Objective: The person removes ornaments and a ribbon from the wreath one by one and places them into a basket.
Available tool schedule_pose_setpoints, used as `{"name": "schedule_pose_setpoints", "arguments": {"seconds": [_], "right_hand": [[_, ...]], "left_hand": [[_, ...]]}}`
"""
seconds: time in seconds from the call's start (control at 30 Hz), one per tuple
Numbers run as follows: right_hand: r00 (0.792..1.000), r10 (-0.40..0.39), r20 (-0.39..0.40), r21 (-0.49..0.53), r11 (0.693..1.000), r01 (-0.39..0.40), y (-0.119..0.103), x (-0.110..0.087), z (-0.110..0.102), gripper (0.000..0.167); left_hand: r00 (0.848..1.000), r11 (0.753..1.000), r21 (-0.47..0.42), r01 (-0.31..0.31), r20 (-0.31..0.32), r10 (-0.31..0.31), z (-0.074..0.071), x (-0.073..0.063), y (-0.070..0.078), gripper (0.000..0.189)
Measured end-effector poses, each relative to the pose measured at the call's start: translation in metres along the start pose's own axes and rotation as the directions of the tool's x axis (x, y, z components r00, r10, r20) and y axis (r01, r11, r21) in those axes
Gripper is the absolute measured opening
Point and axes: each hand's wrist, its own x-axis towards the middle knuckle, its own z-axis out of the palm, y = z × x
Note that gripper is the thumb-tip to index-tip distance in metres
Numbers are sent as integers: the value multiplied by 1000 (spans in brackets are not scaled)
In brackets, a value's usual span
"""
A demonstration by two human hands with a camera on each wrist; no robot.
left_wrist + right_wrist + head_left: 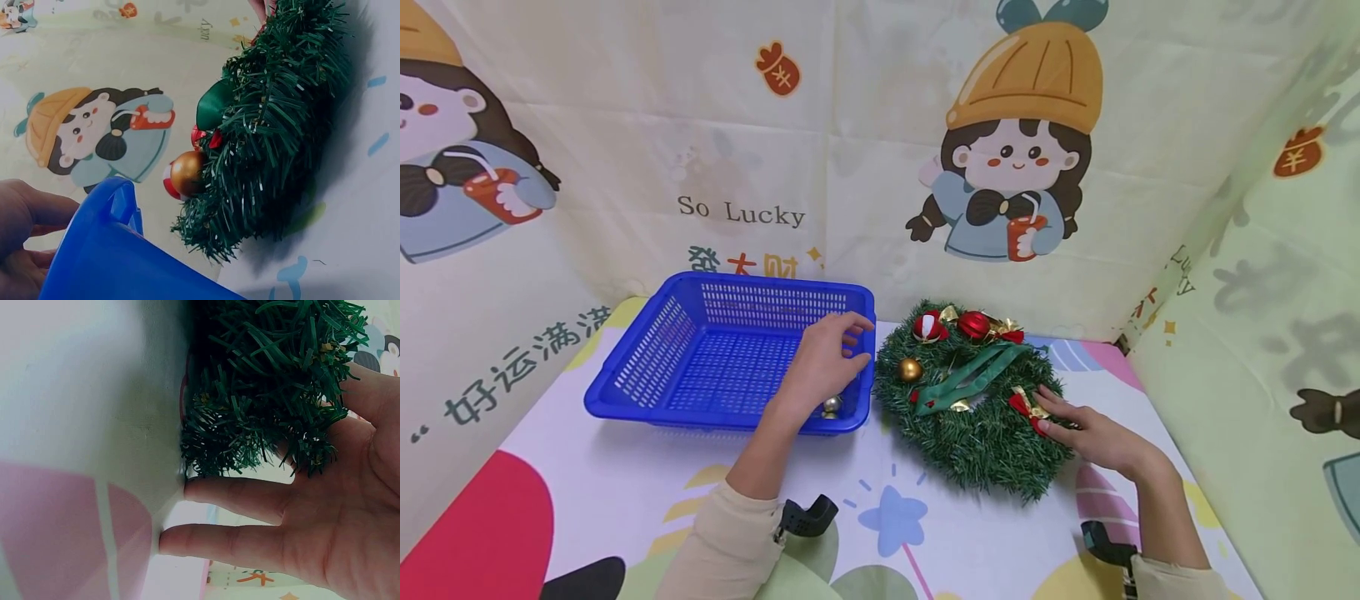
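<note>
A green wreath [985, 442] lies on the table, carrying a gold ball [911, 370], a glossy red ball [973, 325], a green ribbon [973, 379] and red-and-gold bows. My right hand [1097, 433] rests at its right edge, beside the lower red bow [1022, 404]. In the right wrist view, two fingers [231, 540] stretch straight down past the needles to the table. Over the right end of the blue basket [730, 417] is my left hand [823, 358], its fingers loosely bent and nothing visible in them. Under it, small shiny balls [832, 404] lie in the basket's near right corner.
The basket stands left of the wreath, its right wall close to the needles. Printed cloth walls [850, 208] rise behind and on both sides. A patterned cloth [820, 542] covers the table.
</note>
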Motion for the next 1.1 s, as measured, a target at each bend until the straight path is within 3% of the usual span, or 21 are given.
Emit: {"name": "schedule_pose_setpoints", "arguments": {"seconds": [0.33,0.63,0.93,1.1], "right_hand": [[1000,2,0,-3,1000,-2,1,1,0,68],[1000,6,-4,-3,1000,-6,2,1,-1,67],[1000,4,-7,-4,1000,-4,1,-1,0,67],[1000,7,-5,-6,1000,-7,0,-1,0,67]], "left_hand": [[998,998,-36,-58,15,58,7,7,9,39],[990,994,-74,-86,108,94,24,13,23,41],[979,993,-25,-113,167,116,39,13,27,41],[971,986,59,-155,192,142,44,12,27,43]]}}
